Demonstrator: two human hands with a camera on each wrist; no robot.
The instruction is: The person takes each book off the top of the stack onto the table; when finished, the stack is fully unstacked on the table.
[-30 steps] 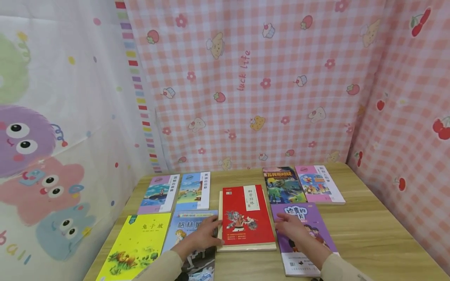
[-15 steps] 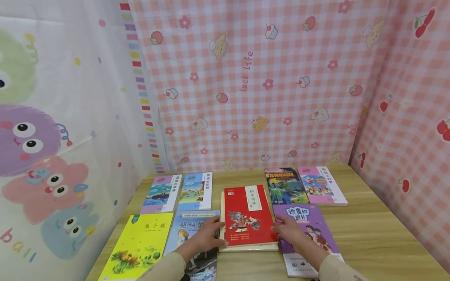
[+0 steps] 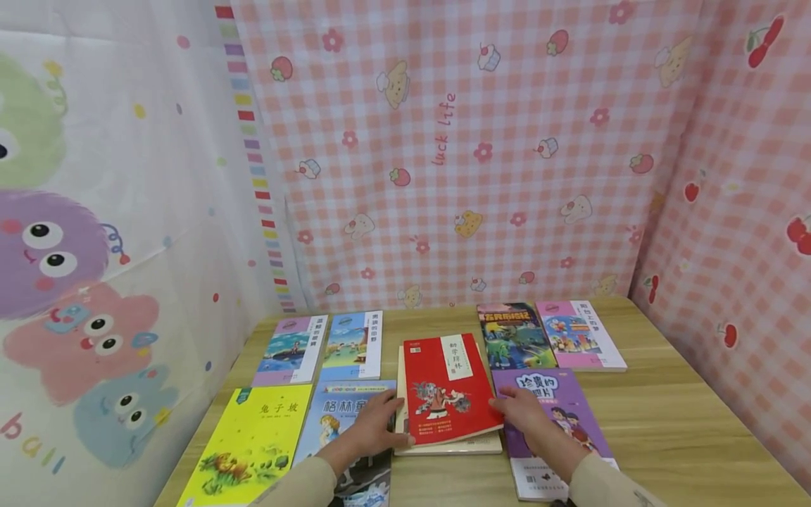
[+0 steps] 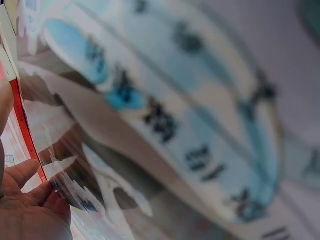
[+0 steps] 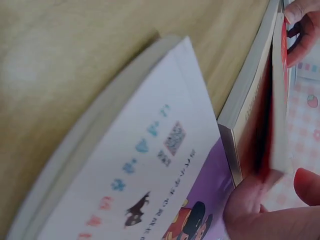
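Observation:
In the head view, a red book (image 3: 443, 380) lies over a cream-covered book (image 3: 472, 446) at the middle of the table. My right hand (image 3: 527, 421) holds the red book's right edge, fingers tucked underneath. That side is raised: the right wrist view has a dark gap between the red book (image 5: 278, 100) and the thicker book (image 5: 242, 120) below. My left hand (image 3: 375, 424) pinches the red book's left side, its thumb at the near left corner. Beneath the left forearm is a blue fairy-tale book (image 3: 336, 405). The right forearm passes over a purple book (image 3: 573, 405).
A yellow book (image 3: 253, 436) lies at the front left. Two smaller books, one pink (image 3: 285, 352) and one blue (image 3: 348, 345), are behind it. A dark green book (image 3: 516, 334) and a pink one (image 3: 573, 334) lie at the back right. Patterned curtains surround the wooden table (image 3: 671, 422).
My right hand has closed in on the red book's right edge from over the purple book. The red book's right side has risen and turned slightly on the cream book.

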